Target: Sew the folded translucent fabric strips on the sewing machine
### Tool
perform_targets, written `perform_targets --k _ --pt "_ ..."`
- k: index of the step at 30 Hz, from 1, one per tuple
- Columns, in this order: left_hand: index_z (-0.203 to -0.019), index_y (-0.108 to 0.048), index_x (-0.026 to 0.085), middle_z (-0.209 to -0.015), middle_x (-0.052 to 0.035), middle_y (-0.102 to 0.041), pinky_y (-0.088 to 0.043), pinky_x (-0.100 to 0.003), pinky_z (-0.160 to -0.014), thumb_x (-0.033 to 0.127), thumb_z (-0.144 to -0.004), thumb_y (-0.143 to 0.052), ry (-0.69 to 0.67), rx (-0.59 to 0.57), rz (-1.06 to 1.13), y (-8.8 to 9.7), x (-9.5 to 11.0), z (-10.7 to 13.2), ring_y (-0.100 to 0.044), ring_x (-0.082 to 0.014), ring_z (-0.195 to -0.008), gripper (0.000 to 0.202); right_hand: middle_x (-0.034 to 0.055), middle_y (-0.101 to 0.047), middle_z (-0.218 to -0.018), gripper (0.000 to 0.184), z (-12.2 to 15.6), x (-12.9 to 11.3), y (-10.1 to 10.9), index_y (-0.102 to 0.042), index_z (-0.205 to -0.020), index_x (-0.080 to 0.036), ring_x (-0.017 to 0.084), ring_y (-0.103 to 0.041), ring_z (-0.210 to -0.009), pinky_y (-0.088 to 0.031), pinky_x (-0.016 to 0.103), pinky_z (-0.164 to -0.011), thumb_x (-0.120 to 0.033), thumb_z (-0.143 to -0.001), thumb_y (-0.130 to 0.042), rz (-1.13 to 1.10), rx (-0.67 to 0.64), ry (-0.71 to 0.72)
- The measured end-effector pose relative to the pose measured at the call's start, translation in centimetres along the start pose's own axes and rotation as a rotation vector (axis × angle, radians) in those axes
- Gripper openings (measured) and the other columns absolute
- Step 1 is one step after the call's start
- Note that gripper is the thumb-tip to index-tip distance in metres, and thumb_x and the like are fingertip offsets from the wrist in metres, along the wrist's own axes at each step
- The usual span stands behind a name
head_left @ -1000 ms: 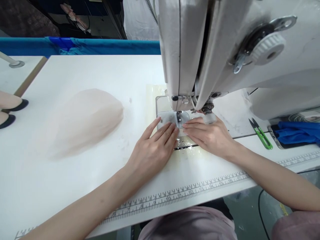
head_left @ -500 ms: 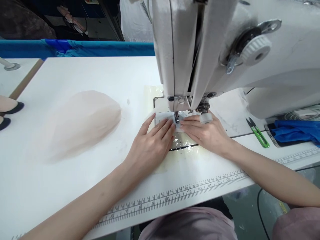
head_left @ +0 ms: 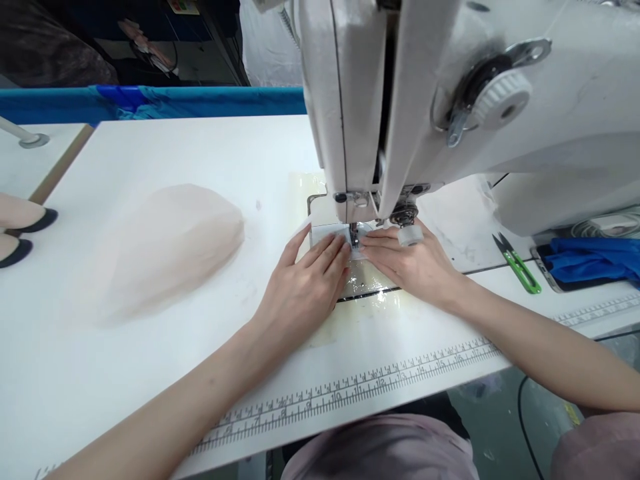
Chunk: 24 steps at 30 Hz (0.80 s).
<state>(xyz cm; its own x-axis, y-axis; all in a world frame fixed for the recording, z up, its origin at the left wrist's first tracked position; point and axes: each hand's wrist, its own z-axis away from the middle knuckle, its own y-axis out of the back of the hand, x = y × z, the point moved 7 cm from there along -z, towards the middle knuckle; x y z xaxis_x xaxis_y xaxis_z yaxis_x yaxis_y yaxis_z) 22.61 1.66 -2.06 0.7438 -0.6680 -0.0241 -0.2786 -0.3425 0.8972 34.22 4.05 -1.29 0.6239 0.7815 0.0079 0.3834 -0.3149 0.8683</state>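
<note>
I have both hands flat on the table (head_left: 150, 147), pressing a small pale fabric piece (head_left: 327, 235) under the presser foot (head_left: 354, 235) of the sewing machine (head_left: 450, 100). My left hand (head_left: 303, 290) lies palm down with the fingers spread a little, fingertips on the near left part of the piece. My right hand (head_left: 413, 263) lies flat too, fingers together and pointing left, tips just beside the foot. Neither hand grips anything; they only hold the piece down against the needle plate (head_left: 365, 283).

The risk I see is how close the fingertips sit to the needle. If the feed pulls the piece faster than I expect, a fingertip could ride in under the foot. The piece is small and thin, so uneven pressure from the two hands would likely skew it and run the seam off its edge. It could also pucker or get dragged down into the plate opening.

A mound of sheer pale fabric (head_left: 160, 250) lies well to the left. Green thread snips (head_left: 517, 265) rest to the right, near a blue cloth (head_left: 595, 260), well clear of my hands.
</note>
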Motion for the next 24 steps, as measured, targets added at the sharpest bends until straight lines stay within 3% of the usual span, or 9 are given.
perform_targets --k 8,17,22,24 --pt "-0.119 -0.063 0.013 -0.12 -0.0128 -0.066 -0.039 -0.056 -0.109 0.017 -0.094 -0.047 -0.001 0.011 -0.014 0.05 -0.03 -0.04 -0.062 -0.0276 -0.114 0.031 -0.0004 -0.076 -0.089 0.021 0.13 0.02 -0.21 -0.072 -0.089 -0.023 0.016 -0.068 -0.085 -0.045 0.041 -0.101 -0.01 -0.089 -0.055 0.085 -0.021 0.017" --pt "-0.118 -0.062 0.009 -0.119 -0.0133 -0.067 -0.039 -0.051 -0.11 0.018 -0.094 -0.048 -0.025 0.034 -0.055 0.07 -0.06 0.04 -0.063 -0.0261 -0.113 0.029 -0.0014 -0.076 -0.088 0.026 0.19 -0.15 -0.32 -0.071 -0.086 -0.021 0.013 -0.065 -0.077 -0.037 0.038 -0.108 -0.009 -0.091 -0.049 0.152 0.04 0.055" --pt "-0.125 -0.056 0.008 -0.129 -0.015 -0.061 -0.042 -0.048 -0.105 0.032 -0.095 -0.049 0.044 -0.001 -0.115 0.23 -0.67 0.16 -0.055 -0.0298 -0.124 0.039 0.0023 -0.075 -0.088 0.029 0.24 -0.08 -0.05 -0.071 -0.096 -0.016 0.015 -0.066 -0.08 -0.04 0.04 -0.102 -0.003 -0.084 -0.048 0.079 0.048 0.041" --pt "-0.123 -0.057 0.008 -0.126 -0.0164 -0.063 -0.043 -0.049 -0.101 0.04 -0.094 -0.05 0.049 -0.015 -0.165 0.73 -0.57 0.16 -0.059 -0.0315 -0.118 0.044 0.0024 -0.075 -0.085 0.032 0.26 -0.15 0.01 -0.07 -0.099 -0.015 0.017 -0.065 -0.084 -0.04 0.041 -0.1 -0.001 -0.083 -0.046 0.065 0.044 0.037"
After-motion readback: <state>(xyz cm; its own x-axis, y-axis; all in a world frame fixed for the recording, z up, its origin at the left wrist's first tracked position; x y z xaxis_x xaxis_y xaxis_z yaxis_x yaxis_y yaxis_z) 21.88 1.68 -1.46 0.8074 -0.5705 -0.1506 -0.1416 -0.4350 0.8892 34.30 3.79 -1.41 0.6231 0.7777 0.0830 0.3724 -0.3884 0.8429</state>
